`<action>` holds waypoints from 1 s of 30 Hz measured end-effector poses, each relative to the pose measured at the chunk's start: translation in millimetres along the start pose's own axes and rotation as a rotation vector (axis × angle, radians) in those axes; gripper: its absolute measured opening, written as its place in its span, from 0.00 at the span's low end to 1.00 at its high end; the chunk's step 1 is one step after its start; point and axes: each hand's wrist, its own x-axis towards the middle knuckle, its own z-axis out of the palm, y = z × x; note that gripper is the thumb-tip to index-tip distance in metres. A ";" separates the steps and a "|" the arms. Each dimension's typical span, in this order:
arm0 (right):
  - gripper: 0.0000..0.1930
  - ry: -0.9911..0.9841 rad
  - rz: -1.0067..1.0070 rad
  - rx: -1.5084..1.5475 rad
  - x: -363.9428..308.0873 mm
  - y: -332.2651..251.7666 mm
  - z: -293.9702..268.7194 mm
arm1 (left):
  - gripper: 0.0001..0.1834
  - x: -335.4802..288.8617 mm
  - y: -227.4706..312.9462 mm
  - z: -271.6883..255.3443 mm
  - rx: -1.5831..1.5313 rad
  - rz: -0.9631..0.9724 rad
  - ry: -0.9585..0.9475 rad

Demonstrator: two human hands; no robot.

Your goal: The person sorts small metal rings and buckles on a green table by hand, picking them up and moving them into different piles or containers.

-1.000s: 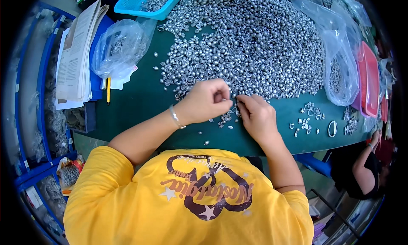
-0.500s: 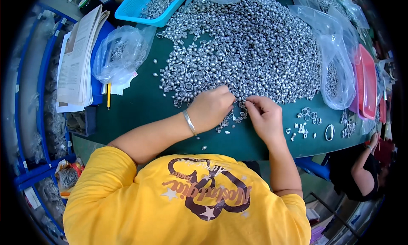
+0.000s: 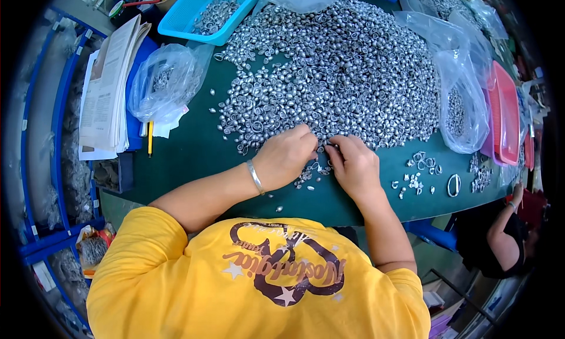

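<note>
A wide heap of small silver-coloured rounded metal pieces (image 3: 341, 68) covers the middle of the green table. At its near edge my left hand (image 3: 285, 157) is closed, fingertips drawn together; a silver bangle (image 3: 255, 177) circles that wrist. Just to its right, my right hand (image 3: 357, 165) pinches with thumb and forefinger. Whatever either hand holds is too small or hidden to name. Between and below the fingertips lies a little cluster of loose metal bits (image 3: 307, 174), and one stray piece (image 3: 279, 209) sits nearer my body.
Sorted rings and small parts (image 3: 416, 177) lie on the right, beside a larger ring (image 3: 454, 185). Plastic bags (image 3: 462, 115) and a pink basket (image 3: 505, 112) stand beyond. A blue basket (image 3: 203, 27), bagged pieces (image 3: 165, 83) and papers (image 3: 106, 92) are left. Another person's arm (image 3: 500, 224) shows far right.
Both hands have shifted slightly left and nearer my body, the right one a little closer to the left. The whole view has also shifted slightly.
</note>
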 end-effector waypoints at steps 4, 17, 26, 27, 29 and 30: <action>0.03 0.008 0.108 0.281 -0.5 6.1 -2.1 | 0.07 4.1 7.6 -18.8 -0.719 -0.479 -0.144; 0.07 -0.386 0.599 1.767 -8.8 15.2 -25.5 | 0.07 -4.9 10.9 -23.6 -1.437 -0.746 -0.078; 0.04 -0.240 0.617 1.915 -6.2 12.2 -28.9 | 0.04 -15.9 -4.1 -31.2 -1.795 -0.692 0.001; 0.05 -0.308 0.679 1.597 -2.7 14.9 -29.2 | 0.03 -16.3 -8.0 -32.0 -1.843 -0.691 0.018; 0.05 -0.157 0.316 0.621 -4.7 2.6 -8.0 | 0.02 -16.2 -11.1 -32.0 -1.734 -0.720 0.050; 0.03 -0.184 0.301 0.433 -3.5 -4.0 -4.8 | 0.02 -14.6 -11.8 -31.6 -1.642 -0.716 0.049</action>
